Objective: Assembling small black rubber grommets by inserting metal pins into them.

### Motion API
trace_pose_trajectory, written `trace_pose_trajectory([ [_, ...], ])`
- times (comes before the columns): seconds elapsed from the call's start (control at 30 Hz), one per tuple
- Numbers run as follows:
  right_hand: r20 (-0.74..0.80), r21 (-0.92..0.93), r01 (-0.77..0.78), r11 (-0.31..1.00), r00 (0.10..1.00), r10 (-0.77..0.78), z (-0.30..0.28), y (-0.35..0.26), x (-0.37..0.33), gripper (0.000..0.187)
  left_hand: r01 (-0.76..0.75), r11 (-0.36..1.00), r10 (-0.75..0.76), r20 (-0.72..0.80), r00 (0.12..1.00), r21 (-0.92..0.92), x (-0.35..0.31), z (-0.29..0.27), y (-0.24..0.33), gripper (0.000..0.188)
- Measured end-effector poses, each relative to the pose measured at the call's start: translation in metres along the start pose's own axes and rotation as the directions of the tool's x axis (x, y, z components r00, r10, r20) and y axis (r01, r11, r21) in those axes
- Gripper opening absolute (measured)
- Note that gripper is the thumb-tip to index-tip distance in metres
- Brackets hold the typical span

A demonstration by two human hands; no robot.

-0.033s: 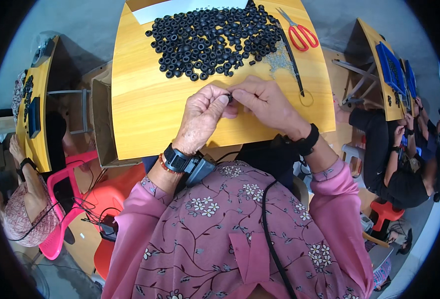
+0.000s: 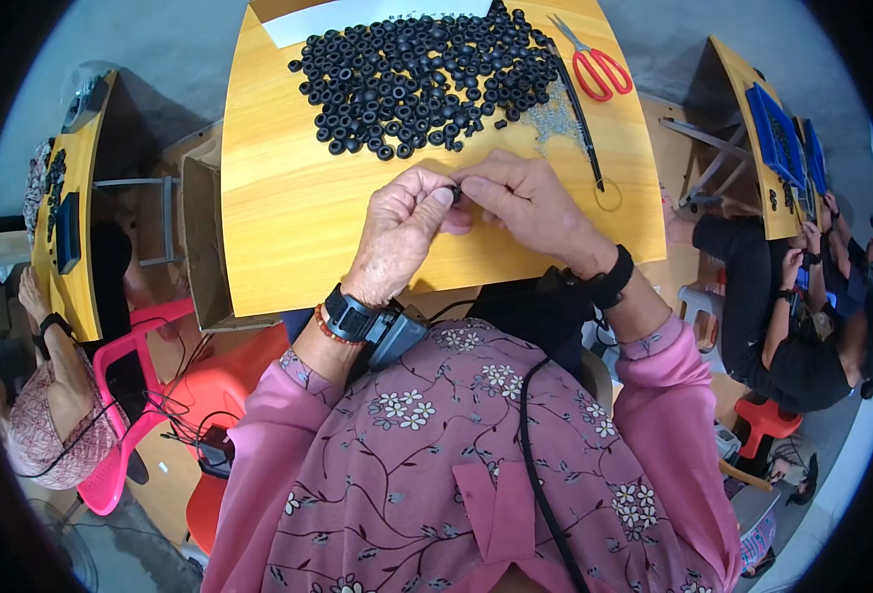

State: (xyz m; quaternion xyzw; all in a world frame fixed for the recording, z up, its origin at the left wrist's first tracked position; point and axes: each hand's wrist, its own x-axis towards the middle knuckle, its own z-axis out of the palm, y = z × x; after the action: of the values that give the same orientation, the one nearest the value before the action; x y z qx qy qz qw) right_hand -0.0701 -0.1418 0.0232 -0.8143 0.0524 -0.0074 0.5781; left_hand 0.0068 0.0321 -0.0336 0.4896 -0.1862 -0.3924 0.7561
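Observation:
Over the front half of the table, my two hands meet. Between thumb and forefinger, my left hand (image 2: 407, 219) pinches a small round black rubber piece (image 2: 455, 194). My right hand (image 2: 523, 203) is closed, its thumb and forefinger pressed together right at that piece; anything between those fingertips is hidden. Just beyond the hands spreads a pile of black rubber rings (image 2: 397, 99), many with a hole through the middle. A few small black cylinders (image 2: 501, 125) lie at its near right edge.
Red-handled scissors (image 2: 595, 67) lie at the table's (image 2: 298, 237) far right, beside a thin black rod (image 2: 580, 124), small clear pieces (image 2: 552, 121) and a thin loop (image 2: 609, 196). A white-sided box (image 2: 367, 18) stands at the back. Other people work at tables on both sides.

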Motion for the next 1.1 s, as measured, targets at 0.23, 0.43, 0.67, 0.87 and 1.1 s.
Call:
trace_pose_trajectory([
  [0.23,0.01,0.219,-0.133,0.967,0.991,0.134,-0.0003,0.0043,-0.0007,0.026,0.029,0.999,-0.029,-0.006,1.0,-0.018,0.0006,0.0006,0.0042,0.018],
  [0.43,-0.034,0.27,-0.141,0.953,0.987,0.155,-0.0008,0.0033,-0.0007,0.02,0.047,0.996,-0.047,0.002,0.999,-0.077,0.0003,-0.0012,0.0038,0.018],
  [0.67,-0.038,0.235,-0.091,0.968,0.994,0.102,-0.0045,0.0002,0.0021,0.012,0.055,0.997,-0.056,-0.009,0.998,-0.053,-0.0002,0.0008,0.007,0.019],
  [0.87,-0.053,0.176,-0.052,0.983,0.997,0.062,-0.0031,-0.0052,0.0043,0.011,0.055,0.997,-0.055,-0.002,0.998,-0.059,0.0002,-0.0002,0.0073,0.02],
  [1.1,-0.065,0.168,-0.03,0.985,0.997,0.041,0.0004,-0.004,0.0044,0.01,0.065,0.996,-0.066,-0.004,0.998,-0.056,0.0002,-0.0008,0.0065,0.02],
])
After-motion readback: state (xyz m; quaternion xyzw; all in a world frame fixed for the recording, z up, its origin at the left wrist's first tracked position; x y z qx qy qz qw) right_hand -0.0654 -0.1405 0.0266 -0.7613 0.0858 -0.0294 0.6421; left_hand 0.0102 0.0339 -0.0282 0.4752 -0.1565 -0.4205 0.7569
